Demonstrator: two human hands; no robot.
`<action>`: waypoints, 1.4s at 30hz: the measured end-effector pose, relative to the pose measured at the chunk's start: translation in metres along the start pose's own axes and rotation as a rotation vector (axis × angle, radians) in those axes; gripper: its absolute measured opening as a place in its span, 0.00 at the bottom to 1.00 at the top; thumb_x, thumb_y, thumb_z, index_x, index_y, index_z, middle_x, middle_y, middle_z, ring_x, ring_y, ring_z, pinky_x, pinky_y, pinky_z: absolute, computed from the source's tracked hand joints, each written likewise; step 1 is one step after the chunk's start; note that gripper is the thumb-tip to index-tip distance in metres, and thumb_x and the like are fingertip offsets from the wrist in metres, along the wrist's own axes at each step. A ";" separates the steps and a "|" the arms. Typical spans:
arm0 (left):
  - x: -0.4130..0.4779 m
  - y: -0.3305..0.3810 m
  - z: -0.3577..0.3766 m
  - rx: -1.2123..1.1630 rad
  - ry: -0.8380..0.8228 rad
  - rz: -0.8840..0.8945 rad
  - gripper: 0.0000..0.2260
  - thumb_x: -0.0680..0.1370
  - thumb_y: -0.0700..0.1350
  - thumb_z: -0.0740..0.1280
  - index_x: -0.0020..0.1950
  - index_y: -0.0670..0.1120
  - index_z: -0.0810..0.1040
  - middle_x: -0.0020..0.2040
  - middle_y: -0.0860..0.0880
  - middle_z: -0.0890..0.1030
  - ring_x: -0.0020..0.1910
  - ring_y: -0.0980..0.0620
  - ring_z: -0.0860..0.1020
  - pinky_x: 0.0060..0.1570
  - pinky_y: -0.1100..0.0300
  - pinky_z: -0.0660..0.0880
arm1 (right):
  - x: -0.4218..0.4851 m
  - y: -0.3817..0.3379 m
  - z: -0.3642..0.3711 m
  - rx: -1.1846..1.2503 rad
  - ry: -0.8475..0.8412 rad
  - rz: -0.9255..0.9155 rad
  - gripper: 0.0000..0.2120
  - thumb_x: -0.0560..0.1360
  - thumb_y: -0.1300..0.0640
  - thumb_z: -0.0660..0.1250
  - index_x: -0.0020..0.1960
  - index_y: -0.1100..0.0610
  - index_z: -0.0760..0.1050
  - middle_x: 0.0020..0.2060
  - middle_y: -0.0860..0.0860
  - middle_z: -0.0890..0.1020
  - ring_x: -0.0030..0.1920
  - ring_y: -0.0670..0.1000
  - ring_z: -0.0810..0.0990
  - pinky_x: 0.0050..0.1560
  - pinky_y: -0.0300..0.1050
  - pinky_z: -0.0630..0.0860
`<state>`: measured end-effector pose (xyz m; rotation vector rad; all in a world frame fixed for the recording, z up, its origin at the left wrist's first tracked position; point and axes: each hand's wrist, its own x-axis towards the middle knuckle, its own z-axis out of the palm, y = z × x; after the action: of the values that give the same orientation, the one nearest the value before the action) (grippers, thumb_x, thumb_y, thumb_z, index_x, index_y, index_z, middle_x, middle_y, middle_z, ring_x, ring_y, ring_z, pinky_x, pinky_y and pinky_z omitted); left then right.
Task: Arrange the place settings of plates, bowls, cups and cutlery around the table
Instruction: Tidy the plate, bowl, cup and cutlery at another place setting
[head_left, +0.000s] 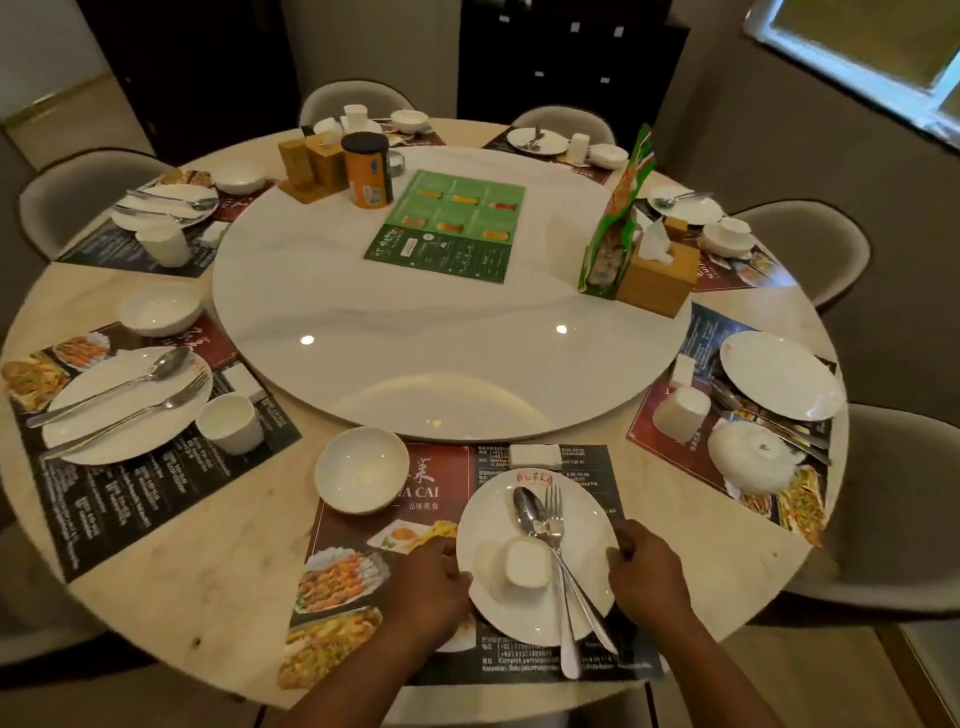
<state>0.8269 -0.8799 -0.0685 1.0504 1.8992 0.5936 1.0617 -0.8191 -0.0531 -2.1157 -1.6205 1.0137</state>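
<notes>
Plate (514, 618), white, round, glossy, with a small red mark on the far rim, sits on the near placemat (447, 467) at the desk (208, 587) edge closest to the person. Left hand (431, 577) grasps its left rim with fingers curled over the edge, and right hand (647, 566) grasps the right rim the same way. On the plate, a steel spoon (524, 506) and fork (554, 501) lie side by side, heads pointing away and handles running off the near rim. A small white cup (527, 563) sits just left of the handles; it is blurred, so can't tell if it is upright or inverted. A white bowl (362, 470) sits on the placemat's far-left corner, apart from the plate. A white folded napkin (535, 454) lies just beyond the plate. A marble turntable (415, 322) fills the desk centre.
</notes>
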 end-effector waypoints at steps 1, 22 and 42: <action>-0.003 -0.001 0.000 -0.011 0.017 -0.013 0.15 0.74 0.43 0.69 0.59 0.55 0.78 0.41 0.54 0.82 0.41 0.54 0.80 0.41 0.56 0.78 | -0.001 0.001 0.001 0.014 0.000 0.002 0.16 0.78 0.63 0.63 0.64 0.51 0.75 0.56 0.52 0.82 0.49 0.48 0.75 0.51 0.42 0.72; 0.012 -0.049 -0.052 -0.159 0.110 -0.004 0.15 0.76 0.38 0.68 0.55 0.58 0.79 0.44 0.51 0.83 0.45 0.49 0.82 0.46 0.48 0.83 | -0.018 -0.039 0.054 0.113 -0.009 -0.004 0.13 0.78 0.64 0.65 0.61 0.55 0.77 0.47 0.50 0.82 0.45 0.48 0.75 0.43 0.41 0.70; 0.003 -0.048 -0.051 -0.158 0.103 -0.059 0.16 0.74 0.37 0.70 0.56 0.56 0.77 0.43 0.51 0.83 0.44 0.50 0.82 0.46 0.47 0.83 | -0.010 -0.043 0.047 -0.003 -0.046 -0.060 0.13 0.79 0.61 0.65 0.63 0.52 0.76 0.44 0.46 0.78 0.45 0.46 0.74 0.43 0.40 0.73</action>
<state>0.7614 -0.9027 -0.0791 0.8741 1.9302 0.7633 0.9973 -0.8231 -0.0563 -2.0473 -1.6970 1.0497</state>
